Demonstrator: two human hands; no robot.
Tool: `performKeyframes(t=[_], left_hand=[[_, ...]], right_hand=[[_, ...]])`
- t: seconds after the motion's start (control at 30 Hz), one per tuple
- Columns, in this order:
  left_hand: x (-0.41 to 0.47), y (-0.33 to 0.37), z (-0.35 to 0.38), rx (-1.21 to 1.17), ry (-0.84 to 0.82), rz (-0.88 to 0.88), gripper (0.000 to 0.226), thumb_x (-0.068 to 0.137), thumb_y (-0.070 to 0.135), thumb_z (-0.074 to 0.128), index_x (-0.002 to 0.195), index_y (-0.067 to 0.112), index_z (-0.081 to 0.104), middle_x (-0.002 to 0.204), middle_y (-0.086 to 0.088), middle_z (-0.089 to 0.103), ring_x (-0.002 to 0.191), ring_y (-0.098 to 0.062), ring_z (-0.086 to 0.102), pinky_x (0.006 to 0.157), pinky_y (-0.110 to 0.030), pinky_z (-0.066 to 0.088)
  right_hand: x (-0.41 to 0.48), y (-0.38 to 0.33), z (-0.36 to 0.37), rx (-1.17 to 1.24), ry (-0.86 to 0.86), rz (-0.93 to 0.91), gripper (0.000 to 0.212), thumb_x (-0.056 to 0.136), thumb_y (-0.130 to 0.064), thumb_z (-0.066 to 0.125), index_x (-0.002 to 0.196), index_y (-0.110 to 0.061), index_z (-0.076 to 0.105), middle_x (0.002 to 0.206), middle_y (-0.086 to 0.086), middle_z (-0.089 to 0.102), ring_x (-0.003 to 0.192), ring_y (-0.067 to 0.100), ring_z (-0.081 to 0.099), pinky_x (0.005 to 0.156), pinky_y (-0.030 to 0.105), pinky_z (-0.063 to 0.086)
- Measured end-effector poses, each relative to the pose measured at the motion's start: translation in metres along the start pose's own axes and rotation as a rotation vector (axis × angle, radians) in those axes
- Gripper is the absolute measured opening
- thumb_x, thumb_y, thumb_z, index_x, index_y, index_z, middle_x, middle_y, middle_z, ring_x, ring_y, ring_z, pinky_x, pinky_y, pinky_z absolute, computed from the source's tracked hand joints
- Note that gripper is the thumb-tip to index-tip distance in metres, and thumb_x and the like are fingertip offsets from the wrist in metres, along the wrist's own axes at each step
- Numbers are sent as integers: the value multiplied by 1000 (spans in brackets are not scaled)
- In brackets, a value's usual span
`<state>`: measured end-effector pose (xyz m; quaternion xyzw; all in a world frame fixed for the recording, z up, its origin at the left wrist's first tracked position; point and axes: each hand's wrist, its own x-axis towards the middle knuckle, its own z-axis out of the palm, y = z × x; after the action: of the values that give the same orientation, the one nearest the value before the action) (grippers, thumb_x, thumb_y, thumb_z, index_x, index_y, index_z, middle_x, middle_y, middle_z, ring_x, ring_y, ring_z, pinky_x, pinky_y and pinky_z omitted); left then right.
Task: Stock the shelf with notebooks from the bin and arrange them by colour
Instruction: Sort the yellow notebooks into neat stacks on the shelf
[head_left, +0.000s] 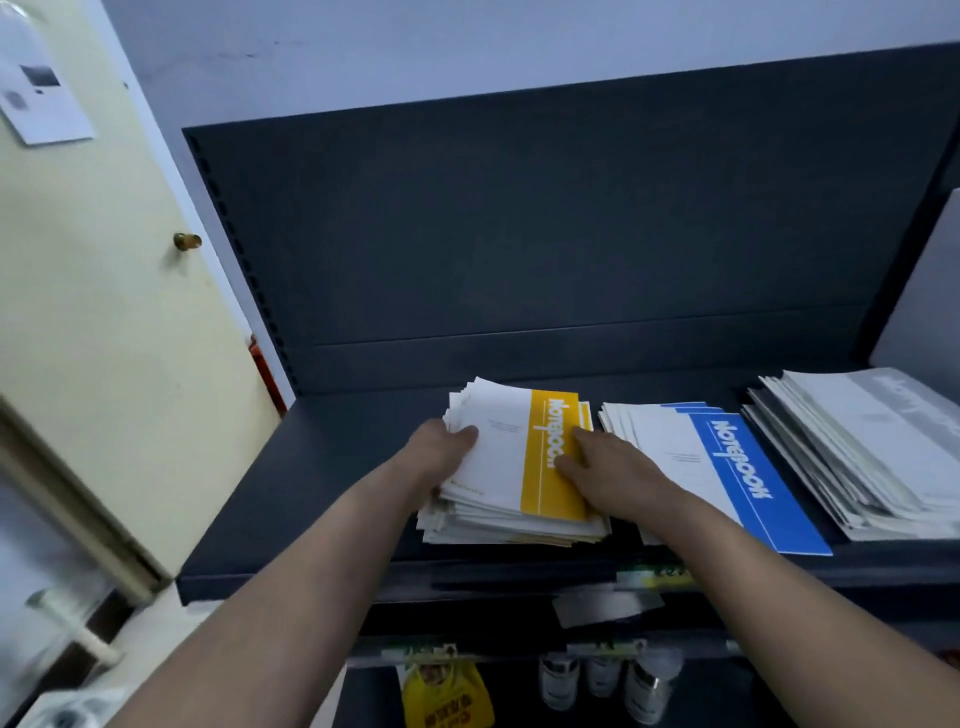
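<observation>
Left hand (441, 453), right hand (610, 470) on front-to-back yellow notebook (519, 465)

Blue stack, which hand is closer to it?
Right. The right hand rests on the yellow stack, beside the blue stack; the left hand grips the yellow stack at its left side.
</observation>
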<state>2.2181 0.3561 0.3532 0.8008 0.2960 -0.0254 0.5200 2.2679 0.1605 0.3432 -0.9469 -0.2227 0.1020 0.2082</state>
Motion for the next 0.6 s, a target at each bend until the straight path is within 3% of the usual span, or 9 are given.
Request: performKeyframes(t=[0.07, 0.27, 0.33, 0.43, 0.5, 0.6], left_hand=[[-1, 2, 4, 29, -18, -29, 42, 98, 36, 47, 129, 7, 50, 120, -9, 62, 104, -28, 62, 92, -43, 52], [2, 5, 21, 73, 4, -22, 40, 97, 38, 44, 127, 11, 48, 118, -7, 59, 101, -26, 61, 80, -39, 53], [3, 6, 22, 85, 27, 24, 44, 96, 37, 49, 133, 12, 45, 120, -4, 58, 104, -25, 60, 83, -38, 52], [2, 5, 13, 368, 225, 156, 62, 88, 42, 60, 142, 18, 41, 133, -3, 51, 124, -28, 45, 92, -39, 46], [-2, 9, 6, 530, 315, 227, 54, 85, 46, 62, 133, 22, 55, 126, -1, 56, 124, -25, 40, 88, -39, 46], [-8, 20, 5, 540, 259, 228, 32, 84, 45, 66, 105, 20, 69, 106, 2, 68, 102, -19, 61, 78, -34, 51]], right_hand=[[2, 0, -2, -52, -45, -13, 48, 97, -45, 40, 135, -15, 40, 129, 9, 51, 117, 26, 50, 92, 37, 43], [9, 11, -12, -148, -60, -17, 46, 96, -47, 40, 132, -17, 42, 127, 8, 53, 114, 26, 53, 88, 37, 46], [8, 12, -13, -138, -57, -16, 43, 96, -47, 40, 127, -18, 45, 124, 6, 54, 111, 24, 53, 87, 36, 46], [4, 9, -12, -167, 7, -39, 44, 96, -47, 41, 132, -21, 46, 134, 6, 47, 120, 25, 48, 96, 39, 44], [2, 3, -13, -159, 45, -57, 45, 95, -46, 43, 134, -23, 46, 139, 4, 44, 126, 25, 44, 100, 39, 41], [0, -5, -13, -124, 40, -74, 42, 93, -45, 49, 129, -23, 53, 133, 0, 51, 120, 22, 50, 95, 37, 45]])
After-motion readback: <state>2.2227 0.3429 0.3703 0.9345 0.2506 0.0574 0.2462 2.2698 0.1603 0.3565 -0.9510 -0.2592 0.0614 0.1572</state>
